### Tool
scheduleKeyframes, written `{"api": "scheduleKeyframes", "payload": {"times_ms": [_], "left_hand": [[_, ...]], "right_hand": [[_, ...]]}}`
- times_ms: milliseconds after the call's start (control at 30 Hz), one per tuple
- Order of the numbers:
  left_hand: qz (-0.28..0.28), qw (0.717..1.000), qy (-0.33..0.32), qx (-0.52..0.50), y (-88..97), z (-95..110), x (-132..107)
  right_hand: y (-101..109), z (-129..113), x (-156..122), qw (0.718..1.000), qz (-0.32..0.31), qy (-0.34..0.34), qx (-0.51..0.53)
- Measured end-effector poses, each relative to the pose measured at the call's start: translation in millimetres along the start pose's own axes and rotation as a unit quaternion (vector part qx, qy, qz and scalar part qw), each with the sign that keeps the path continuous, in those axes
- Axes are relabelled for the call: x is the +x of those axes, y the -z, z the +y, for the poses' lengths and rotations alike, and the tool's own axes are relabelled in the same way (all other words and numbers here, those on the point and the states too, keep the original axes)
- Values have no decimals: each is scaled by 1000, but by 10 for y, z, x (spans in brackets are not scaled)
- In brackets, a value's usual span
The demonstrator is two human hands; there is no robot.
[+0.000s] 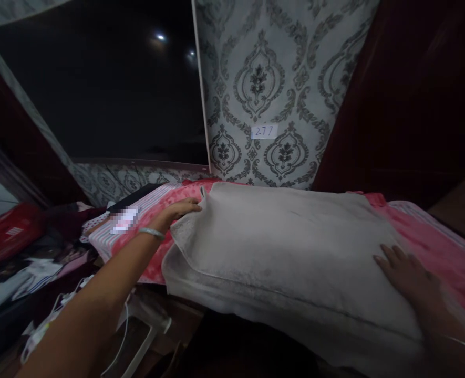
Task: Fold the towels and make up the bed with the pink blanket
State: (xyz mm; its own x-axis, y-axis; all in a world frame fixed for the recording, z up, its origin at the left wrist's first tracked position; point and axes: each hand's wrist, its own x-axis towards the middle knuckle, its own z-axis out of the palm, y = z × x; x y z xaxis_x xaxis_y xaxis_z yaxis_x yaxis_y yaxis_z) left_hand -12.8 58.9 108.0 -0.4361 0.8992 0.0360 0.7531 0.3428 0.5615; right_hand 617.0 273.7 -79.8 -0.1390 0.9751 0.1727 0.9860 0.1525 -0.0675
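Observation:
A wide light-grey cloth [287,231], folded into layers with a long edge running along its front, covers the middle of a red patterned cloth [153,268]. My left hand [183,208], with a bangle on its wrist, is closed at the grey cloth's left edge. The edge stands up in a small fold by the fingertips; the thumb is hidden. Over on the right side, my right hand [407,273] lies palm down on the grey cloth, fingers spread. The front of the grey cloth hangs down toward my body.
A large dark television [106,84] hangs behind on patterned wallpaper [259,63], beside a paper label [264,131] reading 277. Left are a red bag [11,231] and piled clothes [35,278]. A white frame leg [145,341] stands below, near a white cable [124,331].

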Motion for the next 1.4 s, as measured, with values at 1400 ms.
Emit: {"api": "scheduleKeyframes", "payload": {"times_ms": [1400], "left_hand": [[99, 959, 1, -267, -1494, 327, -268]], "right_hand": [[368, -383, -31, 995, 34, -88, 44]]}}
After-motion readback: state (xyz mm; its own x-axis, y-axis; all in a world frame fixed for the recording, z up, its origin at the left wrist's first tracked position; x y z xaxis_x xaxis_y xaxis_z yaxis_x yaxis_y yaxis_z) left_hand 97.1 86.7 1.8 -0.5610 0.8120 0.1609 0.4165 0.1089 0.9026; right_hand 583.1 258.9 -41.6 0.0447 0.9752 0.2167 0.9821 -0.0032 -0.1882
